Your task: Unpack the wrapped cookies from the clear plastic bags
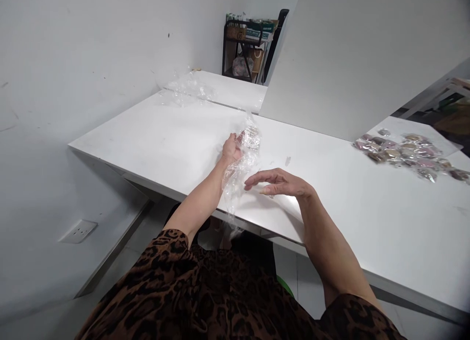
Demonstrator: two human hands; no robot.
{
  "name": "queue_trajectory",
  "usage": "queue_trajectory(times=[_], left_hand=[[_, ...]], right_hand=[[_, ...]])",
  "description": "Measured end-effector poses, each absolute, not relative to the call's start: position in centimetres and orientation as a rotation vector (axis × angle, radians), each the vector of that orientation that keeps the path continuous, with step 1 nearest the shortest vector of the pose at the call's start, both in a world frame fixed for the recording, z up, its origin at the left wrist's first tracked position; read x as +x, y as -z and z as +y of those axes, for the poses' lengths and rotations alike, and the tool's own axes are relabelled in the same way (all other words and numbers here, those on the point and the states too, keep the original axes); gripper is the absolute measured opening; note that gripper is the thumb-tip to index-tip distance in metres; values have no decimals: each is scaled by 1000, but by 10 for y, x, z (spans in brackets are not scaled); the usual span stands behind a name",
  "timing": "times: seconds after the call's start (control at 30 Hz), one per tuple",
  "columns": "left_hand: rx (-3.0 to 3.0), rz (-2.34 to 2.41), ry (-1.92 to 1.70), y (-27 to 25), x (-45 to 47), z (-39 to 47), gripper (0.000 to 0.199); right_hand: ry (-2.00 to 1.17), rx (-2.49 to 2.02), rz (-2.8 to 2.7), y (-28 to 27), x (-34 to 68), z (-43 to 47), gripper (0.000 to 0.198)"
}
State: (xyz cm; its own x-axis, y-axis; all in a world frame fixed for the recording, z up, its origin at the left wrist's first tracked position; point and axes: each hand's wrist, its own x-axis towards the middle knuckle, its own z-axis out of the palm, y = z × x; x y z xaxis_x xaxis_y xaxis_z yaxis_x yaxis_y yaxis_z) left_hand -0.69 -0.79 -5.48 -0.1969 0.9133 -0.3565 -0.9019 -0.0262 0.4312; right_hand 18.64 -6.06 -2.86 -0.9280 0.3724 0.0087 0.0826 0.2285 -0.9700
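My left hand (232, 148) is closed on a crumpled sheet of clear plastic (238, 171), which trails down past the table's front edge. Part of its fingers is behind the shiny film. To the right, my right hand (277, 182) hovers over the table with fingers stretched and thumb apart, holding nothing. Its fingertips are near the plastic; whether they touch it I cannot tell. A small translucent scrap (288, 160) lies on the white table (154, 134) beyond my right hand.
More crumpled clear plastic (185, 90) lies at the far left by the wall. Several small wrapped packets (407, 153) are spread at the right. A large white panel (341, 51) rises from the table's back. Behind stands a black shelf cart (242, 41). A wall socket (79, 230) is lower left.
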Motion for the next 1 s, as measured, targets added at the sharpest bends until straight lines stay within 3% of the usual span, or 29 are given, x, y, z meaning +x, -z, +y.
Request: queue_trajectory(times=[0.07, 0.23, 0.37, 0.6, 1.0], left_hand=[[80, 643, -1639, 54, -3, -11, 28], [372, 574, -1569, 52, 23, -26, 18], [517, 522, -1435, 49, 32, -37, 17], [485, 505, -1479, 36, 16, -36, 20], [614, 973, -1702, 48, 20, -34, 20]], right_hand=[[-1702, -581, -2052, 36, 180, -58, 40], [-1107, -1070, -1332, 57, 170, -42, 49], [-1235, -1126, -1208, 63, 172, -32, 70], [-1481, -925, -976, 62, 175, -24, 50], [-1041, -862, -796, 72, 188, 0, 37]])
